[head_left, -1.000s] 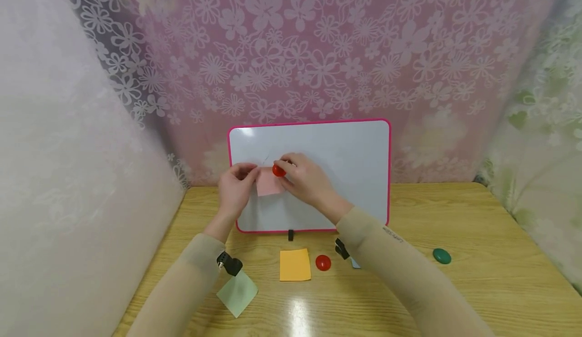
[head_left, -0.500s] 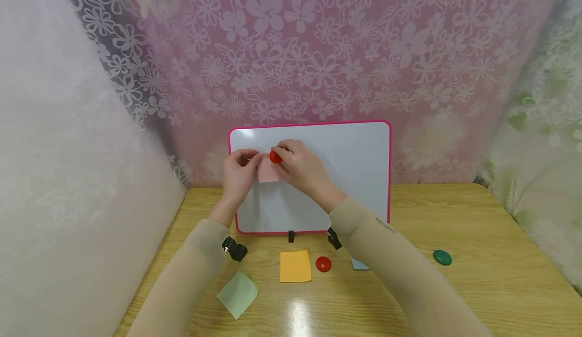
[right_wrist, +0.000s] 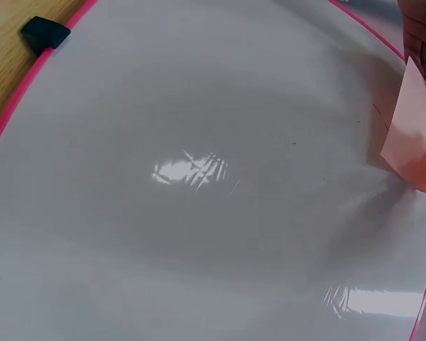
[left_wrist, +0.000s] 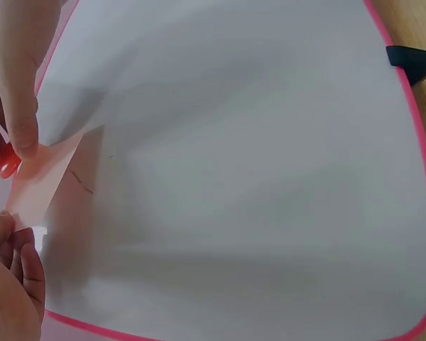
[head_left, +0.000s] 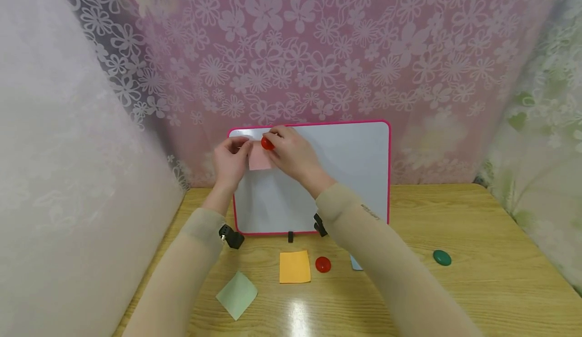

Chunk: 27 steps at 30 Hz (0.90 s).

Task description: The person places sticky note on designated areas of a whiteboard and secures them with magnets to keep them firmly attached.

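Observation:
A small whiteboard with a pink frame stands against the flowered backdrop. Near its upper left corner, my left hand pinches the upper left corner of a pink sticky note between thumb and fingers. My right hand grips a red round magnet at the note's upper right corner. In the left wrist view the sticky note tilts away from the board and casts a shadow on it. The right wrist view shows the note's lower edge apart from the surface.
On the wooden table lie an orange sticky note, a second red magnet, a pale green sticky note and a green magnet. A light blue piece is partly hidden by my right sleeve. A black clip sits under the board.
Both hands have moved up the whiteboard and lately a little left, carrying the pink sticky note and the red magnet with them. The things on the table have stayed put.

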Each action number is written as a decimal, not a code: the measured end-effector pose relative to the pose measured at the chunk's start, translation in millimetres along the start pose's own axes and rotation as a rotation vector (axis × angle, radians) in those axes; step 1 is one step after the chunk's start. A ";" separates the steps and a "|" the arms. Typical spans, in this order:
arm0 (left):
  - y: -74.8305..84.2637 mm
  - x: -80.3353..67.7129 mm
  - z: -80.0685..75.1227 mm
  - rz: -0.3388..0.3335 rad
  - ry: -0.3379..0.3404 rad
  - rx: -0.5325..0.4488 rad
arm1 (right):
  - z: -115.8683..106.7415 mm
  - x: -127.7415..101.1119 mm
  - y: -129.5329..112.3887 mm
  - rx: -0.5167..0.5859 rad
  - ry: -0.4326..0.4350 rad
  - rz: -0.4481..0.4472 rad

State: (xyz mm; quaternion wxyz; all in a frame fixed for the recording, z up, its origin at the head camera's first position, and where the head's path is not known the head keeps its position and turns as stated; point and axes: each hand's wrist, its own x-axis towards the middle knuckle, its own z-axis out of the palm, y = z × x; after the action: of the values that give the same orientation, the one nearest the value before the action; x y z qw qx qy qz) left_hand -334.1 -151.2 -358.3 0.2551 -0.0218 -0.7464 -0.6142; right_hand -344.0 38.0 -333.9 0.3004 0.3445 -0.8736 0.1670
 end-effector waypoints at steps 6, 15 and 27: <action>2.7 8.2 -1.8 -0.018 0.011 0.012 | 3.2 8.9 -2.4 -0.012 -0.016 0.022; 0.5 5.9 2.4 -0.001 0.021 0.057 | 8.2 12.9 -3.5 -0.038 -0.027 0.028; -2.0 6.0 5.9 0.029 0.047 0.079 | 13.4 12.1 -7.7 -0.054 -0.010 0.041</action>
State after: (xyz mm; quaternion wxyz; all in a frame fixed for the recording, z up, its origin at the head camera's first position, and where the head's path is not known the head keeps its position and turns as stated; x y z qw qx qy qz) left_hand -342.1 -147.9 -358.3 0.2822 -0.0083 -0.7635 -0.5809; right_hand -351.1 19.7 -335.7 0.3018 0.3189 -0.8863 0.1476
